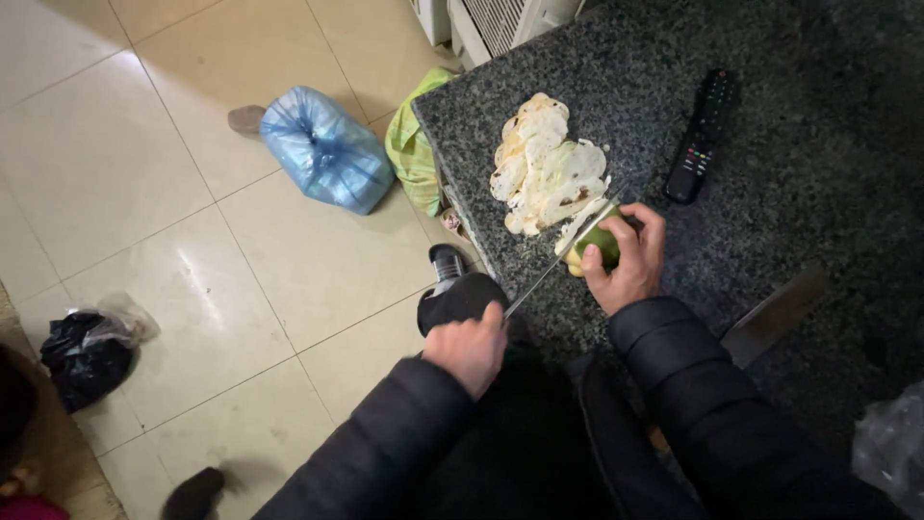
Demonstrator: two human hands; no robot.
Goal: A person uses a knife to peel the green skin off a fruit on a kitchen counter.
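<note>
The green fruit [599, 246] sits at the near edge of the dark speckled stone counter [770, 193], wrapped in the right hand [628, 258], whose fingers curl closed over its top and far side, so only a pale cut face and a strip of green skin show. The left hand [469, 349] is clenched shut around the handle of a knife [563, 255]; the long thin blade runs up and to the right from that fist and meets the fruit at its cut face. Both arms are in dark padded sleeves.

Just beyond the fruit lies a heap of pale, thin slices [544, 166] spread on the counter, touching or nearly touching it. Further right, well apart, a black remote control [701, 135] lies along the stone. Off the counter's left side, on the tiled floor, stand a blue plastic bag [322, 146] and a green cloth bag [414, 144] pressed against the counter's corner. A black bag [82, 351] lies far to the left.
</note>
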